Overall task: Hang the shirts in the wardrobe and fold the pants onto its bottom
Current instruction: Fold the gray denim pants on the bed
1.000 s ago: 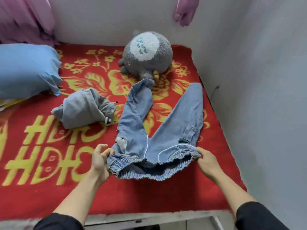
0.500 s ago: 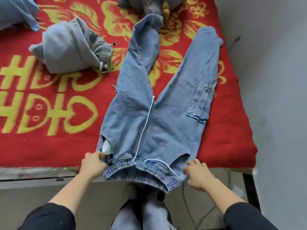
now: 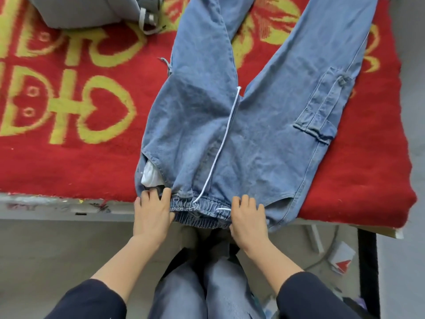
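1. The jeans (image 3: pixel 230 134) lie front-up on the red blanket (image 3: pixel 80 157). Their legs splay toward the blanket's far side, and the waistband (image 3: pixel 202 203) hangs just past its near edge.
2. Risk, as I judge it: a tug toward the person could slide the whole garment off the blanket's near edge, since the waistband already overhangs.
3. The white drawstring (image 3: pixel 220 143) lies loose up the front, and the pocket lining (image 3: pixel 150 177) pokes out at the left hip. Either could get folded in crooked and leave a lumpy bundle.
4. The left hand (image 3: pixel 151 215) holds the waistband's left end, fingers curled over it beside the lining.
5. The right hand (image 3: pixel 249 219) holds the waistband further right, fingers curled over the elastic. The jeans stretch away from both hands.
6. A grey garment (image 3: pixel 87 10) sits on the blanket's far left, apart from the jeans.
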{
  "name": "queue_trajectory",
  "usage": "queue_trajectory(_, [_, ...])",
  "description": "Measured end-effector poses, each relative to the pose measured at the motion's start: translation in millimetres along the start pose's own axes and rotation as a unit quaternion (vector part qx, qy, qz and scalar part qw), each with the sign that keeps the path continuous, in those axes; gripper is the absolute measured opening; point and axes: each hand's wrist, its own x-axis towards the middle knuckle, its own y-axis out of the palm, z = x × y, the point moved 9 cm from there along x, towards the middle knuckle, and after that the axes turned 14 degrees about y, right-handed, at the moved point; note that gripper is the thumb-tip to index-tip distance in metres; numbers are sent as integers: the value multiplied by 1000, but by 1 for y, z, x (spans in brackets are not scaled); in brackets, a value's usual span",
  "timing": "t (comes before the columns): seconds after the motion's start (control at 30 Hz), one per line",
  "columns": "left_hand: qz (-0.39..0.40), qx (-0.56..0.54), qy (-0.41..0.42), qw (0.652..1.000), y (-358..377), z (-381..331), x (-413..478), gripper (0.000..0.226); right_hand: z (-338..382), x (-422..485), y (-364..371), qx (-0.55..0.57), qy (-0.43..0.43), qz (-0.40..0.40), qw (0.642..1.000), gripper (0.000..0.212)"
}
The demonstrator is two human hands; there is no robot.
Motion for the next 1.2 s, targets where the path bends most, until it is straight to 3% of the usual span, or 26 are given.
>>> queue_trajectory(0.03, [-12, 5, 29, 999, -3, -1, 0, 49, -1, 2, -5, 3, -9, -16, 1000, 36])
queue_trajectory(0.1, [-10, 9, 70, 997, -5, 0, -3, 48, -5, 5, -4, 20, -42, 40, 998, 35])
queue_trajectory(0.17, [50, 19, 98, 994, 3, 4, -8, 44, -14, 2, 13, -12, -85, 129, 988, 25])
queue_trajectory(0.27, [172, -5, 113, 979, 21, 5, -15, 39, -38, -9, 32, -64, -104, 282, 951, 31])
queue_trajectory(0.37, [285, -224, 52, 931, 25, 7, -9, 29, -45, 11, 13, 34, -60, 353, 933, 28])
queue_trajectory(0.43, [296, -387, -14, 873, 9, 12, 8, 15, -45, 49, -15, 113, -34, 317, 941, 28])
queue_trajectory(0.5, [231, -491, -67, 837, -21, 24, 40, 14, -43, 94, -50, 185, -24, 262, 947, 22])
queue_trajectory(0.57, [73, -525, -97, 842, -65, 46, 84, 13, -41, 136, -82, 253, -19, 222, 941, 18])
queue_trajectory(0.63, [-108, -503, -137, 846, -110, 71, 120, 14, -39, 178, -112, 315, -11, 182, 931, 13])
queue_trajectory(0.7, [-205, -432, -170, 862, -143, 87, 150, 14, -39, 219, -140, 372, 4, 135, 918, 14])
queue_trajectory(0.77, [-241, -395, -195, 865, -155, 94, 178, 19, -40, 258, -162, 421, 26, 89, 902, 14])
queue_trajectory(0.87, [-238, -438, -239, 834, -144, 100, 214, 25, -35, 308, -180, 437, 50, 40, 897, 14])
queue_trajectory(0.97, [-223, -496, -247, 802, -129, 98, 237, 20, -18, 343, -180, 447, 51, 61, 891, 29])
queue_trajectory(1.03, [-225, -525, -244, 784, -125, 102, 245, 23, -8, 360, -186, 503, 49, 75, 860, 23])
queue_trajectory(1.07, [-226, -551, -243, 766, -123, 104, 249, 30, -7, 366, -194, 555, 45, 78, 827, 13])
queue_trajectory(1.13, [-227, -605, -235, 726, -124, 106, 258, 36, -13, 375, -208, 682, 39, 85, 725, 12])
queue_trajectory(1.17, [-223, -608, -234, 725, -127, 107, 262, 31, -21, 375, -209, 733, 49, 94, 672, 16])
queue_trajectory(1.2, [-216, -600, -233, 734, -131, 107, 267, 23, -32, 373, -204, 756, 65, 111, 642, 19])
